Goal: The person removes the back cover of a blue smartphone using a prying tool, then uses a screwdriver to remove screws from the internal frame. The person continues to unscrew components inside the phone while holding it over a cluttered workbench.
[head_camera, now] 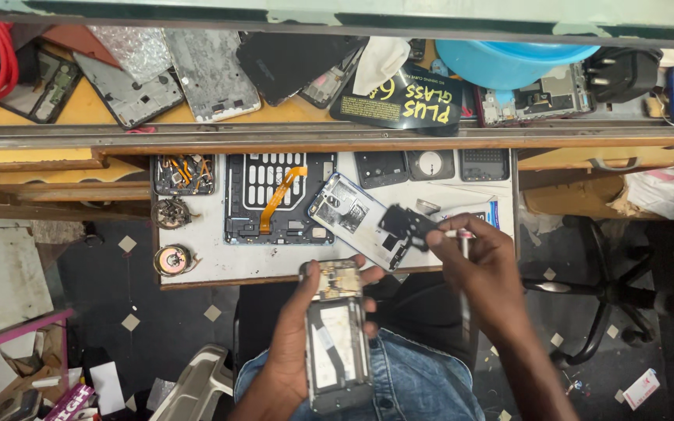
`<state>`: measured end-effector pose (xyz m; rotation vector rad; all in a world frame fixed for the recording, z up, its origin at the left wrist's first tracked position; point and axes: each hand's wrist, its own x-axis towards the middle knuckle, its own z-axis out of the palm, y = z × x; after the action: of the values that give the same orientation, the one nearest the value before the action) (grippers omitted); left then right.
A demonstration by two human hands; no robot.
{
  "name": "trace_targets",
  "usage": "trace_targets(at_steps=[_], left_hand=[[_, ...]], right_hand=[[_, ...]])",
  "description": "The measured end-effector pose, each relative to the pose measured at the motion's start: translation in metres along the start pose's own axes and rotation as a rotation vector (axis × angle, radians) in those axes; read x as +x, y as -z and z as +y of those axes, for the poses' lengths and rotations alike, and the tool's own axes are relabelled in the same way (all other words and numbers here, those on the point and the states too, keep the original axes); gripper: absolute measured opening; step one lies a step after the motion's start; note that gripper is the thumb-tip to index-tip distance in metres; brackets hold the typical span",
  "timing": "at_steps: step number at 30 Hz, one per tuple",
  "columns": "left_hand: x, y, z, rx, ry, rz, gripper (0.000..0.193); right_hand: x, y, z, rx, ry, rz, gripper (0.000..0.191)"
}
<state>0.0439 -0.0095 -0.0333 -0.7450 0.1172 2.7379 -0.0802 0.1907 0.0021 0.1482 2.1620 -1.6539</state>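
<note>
Two hands work over the person's lap. The left hand (294,343) has its grip closed around an opened smartphone (339,343), back cover off and internals showing, held just below the tabletop (212,261) edge. The right hand (481,261) pinches a small black cover plate (406,224) at its fingertips, lifted clear of the phone, with a slim metal tool (464,273) tucked in the same grip. Judging by this, disassembly is partway: back and plate are off, board and remaining parts still seated. On the tabletop lie another stripped phone frame (352,218) and a tablet midframe with an orange flex cable (278,199).
</note>
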Motion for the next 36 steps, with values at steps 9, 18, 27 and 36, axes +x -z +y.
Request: trace_targets(at_steps=[9,18,27,36], left_hand=[[0.01,0.016,0.004,0.127,-0.043,0.075,0.069],[0.03,0.014,0.002,0.32,-0.13,-0.06,0.076],[0.03,0.006,0.007,0.354,-0.164,-0.065,0.075],[0.016,0.008,0.018,0.198,-0.224,0.024,0.074]], right_hand=[[0.005,-0.025,0.052,-0.663,0.867,0.085,0.014],[0.004,-0.017,0.066,-0.879,1.056,0.114,0.031],[0.004,-0.025,0.067,-0.535,0.675,0.253,0.011],[0.038,-0.02,0.032,0.061,0.006,-0.04,0.024]])
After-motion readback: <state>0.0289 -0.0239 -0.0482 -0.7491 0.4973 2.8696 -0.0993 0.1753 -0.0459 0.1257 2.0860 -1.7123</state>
